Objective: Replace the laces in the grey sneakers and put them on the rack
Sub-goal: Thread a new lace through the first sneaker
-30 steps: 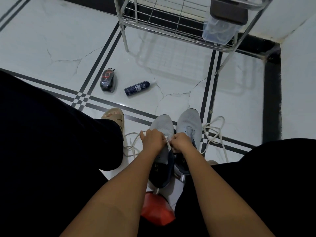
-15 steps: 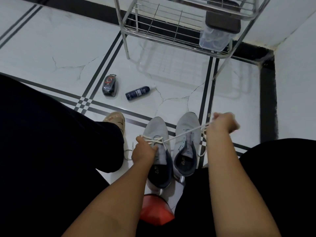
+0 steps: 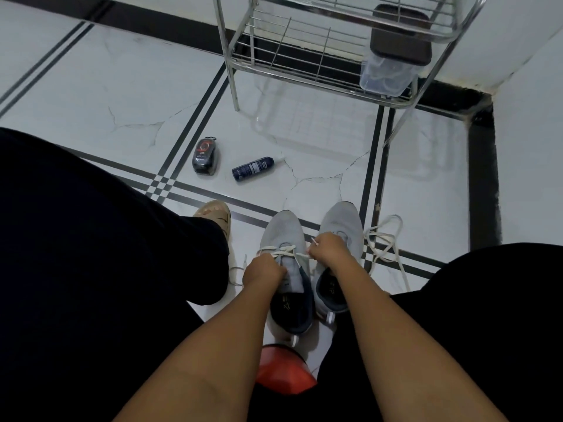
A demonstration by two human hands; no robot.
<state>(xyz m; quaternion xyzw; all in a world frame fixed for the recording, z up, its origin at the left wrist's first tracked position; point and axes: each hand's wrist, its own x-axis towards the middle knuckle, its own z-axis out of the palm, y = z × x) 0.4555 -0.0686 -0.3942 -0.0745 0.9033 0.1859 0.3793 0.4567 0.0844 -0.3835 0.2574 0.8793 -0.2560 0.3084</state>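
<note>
Two grey sneakers stand side by side on the tiled floor, toes pointing away. The left sneaker has a white lace threaded across its lower eyelets. My left hand grips the sneaker's left side at the eyelets. My right hand pinches the lace end just above the gap between the shoes. The right sneaker is partly hidden by my right hand. A loose white lace lies on the floor to its right. The metal rack stands ahead.
A clear box with a dark lid sits on the rack's lower shelf. A shoe polish sponge and a dark spray bottle lie on the floor ahead left. A red stool is beneath me. My sandalled foot is at left.
My right hand had pulled the lace out far to the right; it has come back over the sneakers. My left hand stayed on the left sneaker.
</note>
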